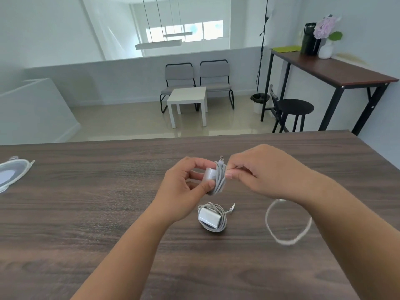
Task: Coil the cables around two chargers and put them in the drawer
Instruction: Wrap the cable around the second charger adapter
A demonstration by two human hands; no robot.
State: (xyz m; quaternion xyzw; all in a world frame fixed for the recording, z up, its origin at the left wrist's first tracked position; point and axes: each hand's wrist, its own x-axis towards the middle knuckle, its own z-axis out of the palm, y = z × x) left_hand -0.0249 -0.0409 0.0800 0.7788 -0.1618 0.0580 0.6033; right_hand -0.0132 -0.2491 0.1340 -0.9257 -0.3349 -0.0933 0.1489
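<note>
Right then, from the head view both hands were up over the counter (86, 213), working one small white charger (209, 174) held above it. The left hand (184, 187) had its grip clenched on the charger's smooth, rounded block, thumb below and fingers curled over the top. A grey cable (220, 180) was wound round that block in several tight, ribbed-looking turns, and a short metal-tipped end poked up just above the bundle. The right hand (259, 172) pinched the cable right at the edge of the coil, fingertips touching the wraps.

Lower down, on the counter itself, lay the second charger (210, 216), a glossy white rectangular brick on its side with its own grey cord looped round it in a loose oval; a thin plug end stuck out to the right of it. It sat just below the held charger and well apart from either hand.

Off to the right lay a separate pale cord (287, 221), thicker and braided-looking, curled in one open ring that passed under the right wrist. At the far left edge rested a clear, soft-looking pouch (13, 172) with a pale rim. The counter was dark brown with a streaky wood grain, matte and flat.
</note>
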